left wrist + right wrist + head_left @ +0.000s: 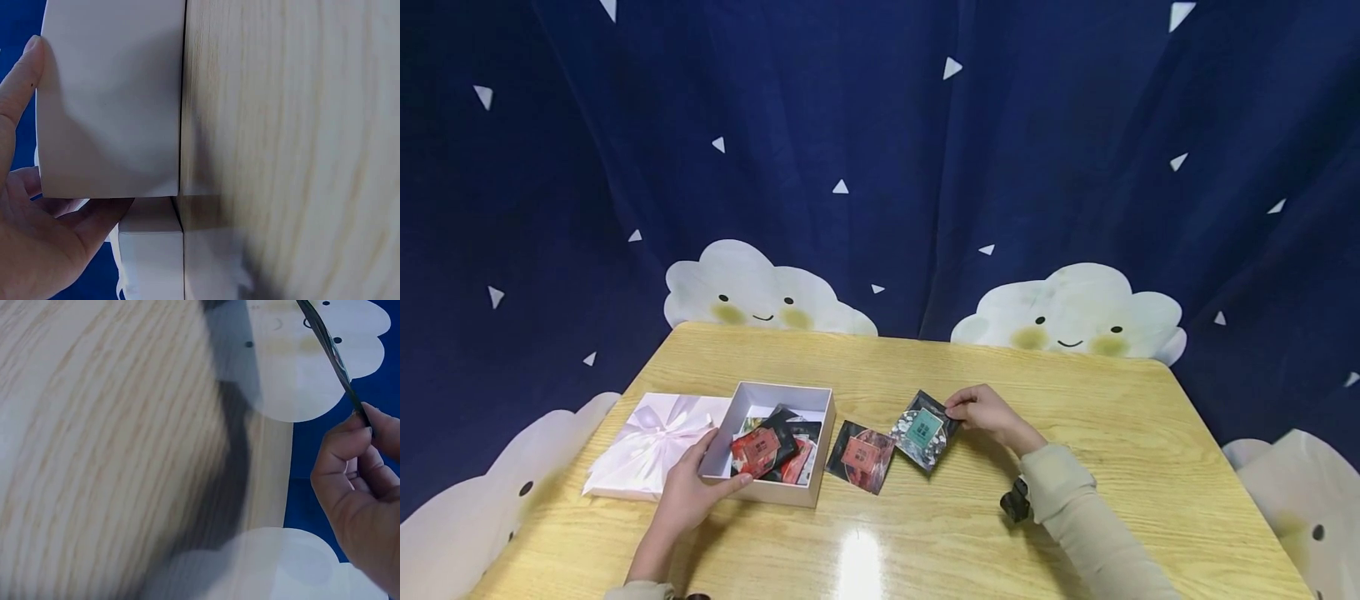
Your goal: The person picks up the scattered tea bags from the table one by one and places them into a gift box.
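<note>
In the head view my right hand (988, 414) pinches a dark sachet with a green label (925, 427) by its right corner. The right wrist view shows that sachet (328, 347) edge-on, raised over the table, between thumb and fingers. My left hand (688, 492) holds the near left corner of an open white box (782, 493), thumb on the front rim and fingers along the left side. Inside the box lie several dark and red sachets (763, 450) in a loose heap. A dark sachet with a red label (861, 456) lies flat on the table, right of the box.
A pale lid with a ribbon bow (651, 442) lies left of the box, close against it. All this is on a wooden table (1112, 483). Behind the table hangs a dark blue curtain (880, 125) with clouds and white triangles.
</note>
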A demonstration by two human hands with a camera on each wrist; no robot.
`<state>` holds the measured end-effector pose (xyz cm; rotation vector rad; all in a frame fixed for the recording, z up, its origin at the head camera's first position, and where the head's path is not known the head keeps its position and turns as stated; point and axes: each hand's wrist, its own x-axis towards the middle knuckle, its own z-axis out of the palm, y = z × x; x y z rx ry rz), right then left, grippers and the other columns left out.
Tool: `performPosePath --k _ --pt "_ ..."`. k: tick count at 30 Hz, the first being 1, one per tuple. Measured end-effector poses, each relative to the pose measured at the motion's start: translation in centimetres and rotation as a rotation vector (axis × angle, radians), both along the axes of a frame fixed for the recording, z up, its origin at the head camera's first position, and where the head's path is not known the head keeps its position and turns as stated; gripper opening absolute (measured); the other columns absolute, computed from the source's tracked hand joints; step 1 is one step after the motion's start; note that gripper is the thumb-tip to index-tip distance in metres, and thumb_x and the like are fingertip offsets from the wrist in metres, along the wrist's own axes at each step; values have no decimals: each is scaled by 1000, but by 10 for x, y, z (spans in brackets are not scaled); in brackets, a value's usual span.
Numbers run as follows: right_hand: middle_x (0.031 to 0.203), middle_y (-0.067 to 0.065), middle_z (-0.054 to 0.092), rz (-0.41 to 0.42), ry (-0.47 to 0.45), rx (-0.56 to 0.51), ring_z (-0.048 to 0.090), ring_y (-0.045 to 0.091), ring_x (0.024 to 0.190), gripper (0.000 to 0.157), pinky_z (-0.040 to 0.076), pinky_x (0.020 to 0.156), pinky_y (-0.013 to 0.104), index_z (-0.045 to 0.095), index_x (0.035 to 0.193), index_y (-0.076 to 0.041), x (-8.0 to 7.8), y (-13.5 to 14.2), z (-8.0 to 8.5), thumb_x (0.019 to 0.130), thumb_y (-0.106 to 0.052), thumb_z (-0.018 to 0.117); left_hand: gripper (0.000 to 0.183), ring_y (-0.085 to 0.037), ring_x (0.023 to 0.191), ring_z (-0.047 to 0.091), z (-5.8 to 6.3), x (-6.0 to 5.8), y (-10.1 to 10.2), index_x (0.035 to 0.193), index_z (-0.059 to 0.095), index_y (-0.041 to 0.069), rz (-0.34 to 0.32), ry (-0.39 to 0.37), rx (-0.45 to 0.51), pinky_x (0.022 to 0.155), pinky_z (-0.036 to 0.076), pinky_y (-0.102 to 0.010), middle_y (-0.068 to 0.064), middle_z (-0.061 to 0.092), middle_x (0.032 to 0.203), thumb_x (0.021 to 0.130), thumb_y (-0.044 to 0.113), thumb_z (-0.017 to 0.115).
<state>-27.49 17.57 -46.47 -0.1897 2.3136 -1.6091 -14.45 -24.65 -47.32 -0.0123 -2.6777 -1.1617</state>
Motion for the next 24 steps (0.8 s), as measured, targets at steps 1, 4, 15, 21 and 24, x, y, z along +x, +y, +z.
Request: performPosePath --k 1,4,15,21,24 --pt "74 2 59 -10 -5 -10 51 9 63 15 44 54 22 61 94 13 0 0 1 83 3 57 87 -48 120 35 0 0 0 131 37 -10 -1 0 0 97 30 -57 -34 36 133 65 26 82" --pt "72 1 58 -25 -19 -52 50 8 61 15 44 53 22 59 94 14 0 1 6 83 4 57 87 -48 119 36 0 0 0 130 37 -11 -2 5 0 96 30 -57 -34 36 132 65 26 82" --pt "74 2 60 -38 -49 -145 52 7 57 18 45 54 22 57 98 16 1 -3 17 83 5 57 88 -48 120 35 1 0 0 131 37 -11 -2 -2 -8 96 30 -57 -34 36 133 65 27 82" --pt "77 3 59 -57 -65 -164 47 7 53 17 42 51 21 59 98 12 -2 -18 21 83 4 58 88 -48 120 35 0 -1 -1 131 37 -10 -3 0 -10 97 30 -57 -34 36 133 65 26 82" --pt "77 3 58 -52 -49 -158 48 7 54 19 42 51 20 59 99 14 -3 -28 26 83 4 58 88 -48 120 35 0 -1 -1 131 37 -11 -5 -3 -6 96 30 -57 -34 36 133 65 26 82"
